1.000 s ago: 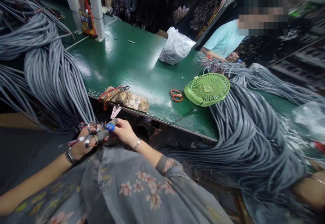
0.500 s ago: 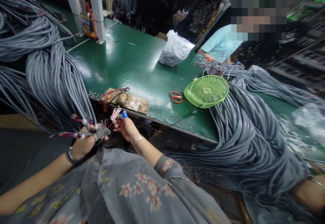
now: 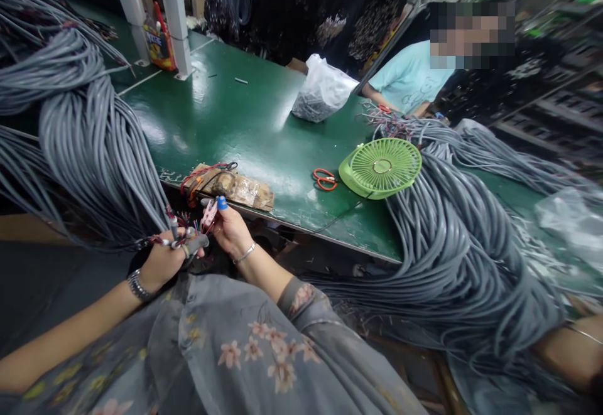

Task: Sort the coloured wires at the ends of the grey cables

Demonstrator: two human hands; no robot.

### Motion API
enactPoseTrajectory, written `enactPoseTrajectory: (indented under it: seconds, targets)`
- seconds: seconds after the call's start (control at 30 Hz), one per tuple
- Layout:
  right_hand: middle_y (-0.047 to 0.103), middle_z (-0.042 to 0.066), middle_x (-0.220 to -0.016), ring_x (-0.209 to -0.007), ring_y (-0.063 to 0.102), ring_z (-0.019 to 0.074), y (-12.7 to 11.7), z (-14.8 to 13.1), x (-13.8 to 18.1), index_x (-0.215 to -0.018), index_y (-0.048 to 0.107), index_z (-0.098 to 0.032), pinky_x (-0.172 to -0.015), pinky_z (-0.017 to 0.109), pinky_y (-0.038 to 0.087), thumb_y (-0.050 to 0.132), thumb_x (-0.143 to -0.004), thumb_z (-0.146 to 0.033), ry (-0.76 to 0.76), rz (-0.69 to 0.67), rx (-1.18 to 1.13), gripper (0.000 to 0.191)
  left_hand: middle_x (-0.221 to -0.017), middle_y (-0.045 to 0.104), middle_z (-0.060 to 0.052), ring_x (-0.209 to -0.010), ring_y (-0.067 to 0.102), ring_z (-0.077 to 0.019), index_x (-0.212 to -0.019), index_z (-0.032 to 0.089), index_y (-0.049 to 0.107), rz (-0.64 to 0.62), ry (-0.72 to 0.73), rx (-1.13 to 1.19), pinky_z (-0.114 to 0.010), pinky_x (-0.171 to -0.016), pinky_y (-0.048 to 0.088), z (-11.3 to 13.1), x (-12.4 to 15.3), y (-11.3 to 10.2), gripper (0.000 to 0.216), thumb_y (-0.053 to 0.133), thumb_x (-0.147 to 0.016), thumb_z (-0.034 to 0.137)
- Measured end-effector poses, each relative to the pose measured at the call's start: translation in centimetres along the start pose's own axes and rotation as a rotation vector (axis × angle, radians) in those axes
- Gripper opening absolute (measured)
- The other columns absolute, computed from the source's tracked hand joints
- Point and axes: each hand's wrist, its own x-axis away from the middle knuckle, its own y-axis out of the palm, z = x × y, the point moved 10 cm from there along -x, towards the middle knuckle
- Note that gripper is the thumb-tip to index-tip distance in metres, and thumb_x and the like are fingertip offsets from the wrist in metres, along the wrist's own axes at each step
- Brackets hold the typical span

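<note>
Left hand [image 3: 162, 263] closed around the stripped end of one grey cable [image 3: 196, 242], whose coloured wires [image 3: 181, 220] fan upward. Right hand [image 3: 232, 231] pinches one small pink clip [image 3: 208, 213] between thumb and forefinger, just beside those wires; one blue fingertip cover [image 3: 222, 203] shows on it. Both hands sit over the lap, just below the near edge of the green table [image 3: 264, 132]. A draped cable bundle [image 3: 89, 145] hems them in on the left. A second, larger bundle [image 3: 461, 258] spills over the table edge on the right, well apart from them.

On the table, by count:
- one taped block [image 3: 235, 184] at the near edge, just above the hands
- one pair of orange scissors [image 3: 325, 178]
- one green fan [image 3: 381, 167] lying against the right bundle
- one plastic bag [image 3: 321, 88] at the far side
- two white posts [image 3: 174, 19] at the far left

The table's middle, between block and bag, is bare. A co-worker's light blue shirt [image 3: 409, 79] appears beyond the far edge.
</note>
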Motion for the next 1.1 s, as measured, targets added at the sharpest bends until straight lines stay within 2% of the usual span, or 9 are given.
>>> enactPoseTrajectory:
  seconds: [0.17,0.3,0.37,0.47,0.57,0.67,0.8,0.97,1.1]
  targets:
    - [0.064,0.001,-0.068,-0.061,0.056,0.0130,-0.1,0.8,0.1,-0.077,0.067,-0.018,-0.062,0.026,0.051,0.072,-0.084,-0.064,0.074,0.010,-0.025,0.047,-0.060,0.074,-0.007,-0.064,0.066,-0.0239,-0.054,0.023,0.072,0.005,0.027,-0.020,-0.035,-0.069,0.051,-0.1,0.1,-0.1,0.035,0.060,-0.074,0.049]
    - [0.065,0.002,-0.072,-0.062,0.056,0.0124,0.1,1.6,0.9,-0.080,0.067,-0.017,-0.061,0.025,0.050,0.065,-0.087,-0.068,0.143,-0.114,0.047,0.051,-0.058,0.074,-0.006,-0.061,0.066,-0.0232,-0.056,0.022,0.073,0.028,-0.009,0.074,-0.034,-0.064,0.052,-0.2,0.7,-0.5,0.035,0.063,-0.073,0.051]
    - [0.066,0.002,-0.074,-0.062,0.056,0.0119,0.1,2.1,1.7,-0.080,0.067,-0.017,-0.062,0.025,0.050,0.073,-0.083,-0.063,0.154,-0.210,0.109,0.047,-0.057,0.073,-0.006,-0.060,0.066,-0.0231,-0.053,0.022,0.072,0.025,-0.016,0.102,-0.033,-0.063,0.053,-0.1,1.0,-0.7,0.035,0.066,-0.071,0.052]
    - [0.064,-0.001,-0.066,-0.059,0.055,0.0115,-0.1,2.8,3.0,-0.080,0.068,-0.017,-0.060,0.025,0.048,0.090,-0.064,-0.052,0.141,-0.306,0.203,0.044,-0.054,0.072,-0.005,-0.056,0.064,-0.0220,-0.048,0.023,0.068,0.003,-0.013,0.127,-0.034,-0.063,0.055,-0.1,1.3,-0.5,0.035,0.069,-0.069,0.052]
    - [0.065,-0.003,-0.064,-0.056,0.053,0.0104,-0.6,2.4,3.6,-0.079,0.069,-0.018,-0.058,0.025,0.046,0.094,-0.054,-0.048,0.064,-0.254,0.265,0.046,-0.054,0.071,-0.005,-0.053,0.063,-0.0215,-0.049,0.023,0.069,-0.008,-0.023,0.151,-0.033,-0.057,0.056,-0.5,1.3,-0.3,0.031,0.070,-0.067,0.049]
    - [0.068,-0.002,-0.068,-0.059,0.056,0.0107,-0.4,1.5,4.0,-0.074,0.069,-0.018,-0.060,0.025,0.047,0.094,-0.051,-0.048,-0.012,-0.210,0.322,0.045,-0.056,0.071,-0.006,-0.058,0.065,-0.0228,-0.051,0.023,0.069,-0.071,0.009,0.159,-0.033,-0.056,0.057,-0.1,1.0,0.4,0.028,0.073,-0.064,0.047]
    - [0.068,-0.003,-0.066,-0.058,0.056,0.0107,-0.1,1.2,4.1,-0.071,0.069,-0.018,-0.059,0.025,0.047,0.095,-0.047,-0.048,-0.027,-0.183,0.338,0.047,-0.061,0.073,-0.007,-0.060,0.065,-0.0240,-0.053,0.024,0.070,-0.131,0.084,0.147,-0.034,-0.058,0.057,0.4,0.9,0.7,0.028,0.073,-0.065,0.048]
    - [0.062,-0.004,-0.058,-0.054,0.050,0.0091,-0.3,1.1,4.1,-0.066,0.066,-0.018,-0.055,0.023,0.042,0.095,-0.047,-0.048,-0.050,-0.130,0.299,0.046,-0.056,0.072,-0.005,-0.056,0.064,-0.0217,-0.051,0.023,0.070,-0.003,0.014,0.045,-0.033,-0.063,0.054,-1.0,1.2,-0.9,0.031,0.065,-0.070,0.048]
    - [0.061,-0.004,-0.057,-0.053,0.049,0.0090,-0.3,1.1,4.1,-0.065,0.065,-0.018,-0.053,0.023,0.042,0.095,-0.048,-0.049,-0.060,-0.132,0.272,0.046,-0.058,0.074,-0.005,-0.060,0.067,-0.0235,-0.050,0.023,0.067,0.044,-0.034,0.051,-0.033,-0.064,0.053,-1.1,1.4,-1.3,0.035,0.064,-0.069,0.051]
